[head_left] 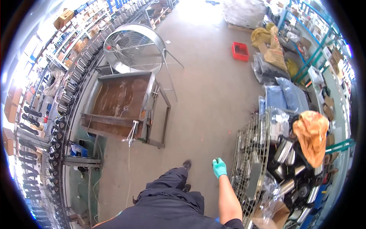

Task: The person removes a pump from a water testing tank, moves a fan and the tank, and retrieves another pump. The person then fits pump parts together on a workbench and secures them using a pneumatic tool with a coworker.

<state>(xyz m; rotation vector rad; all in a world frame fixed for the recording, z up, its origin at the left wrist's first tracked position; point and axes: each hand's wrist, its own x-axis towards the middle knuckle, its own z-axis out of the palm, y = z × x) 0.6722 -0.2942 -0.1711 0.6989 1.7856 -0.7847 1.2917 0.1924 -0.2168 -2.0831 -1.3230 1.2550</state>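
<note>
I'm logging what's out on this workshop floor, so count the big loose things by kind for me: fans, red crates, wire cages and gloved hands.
Round metal fan: 1
Red crate: 1
Wire cage of metal cylinders: 1
Right hand in a green glove: 1
Total: 4

Grey concrete floor (206,87), bright glare at its far end. Rusty metal table (122,103) left of centre, big round drum fan (133,47) just behind it. Curved conveyor line (63,114) along the left, shelving (76,34) beyond it. Teal racks (316,49) along the right, red crate (240,51) on the floor near them.
</note>
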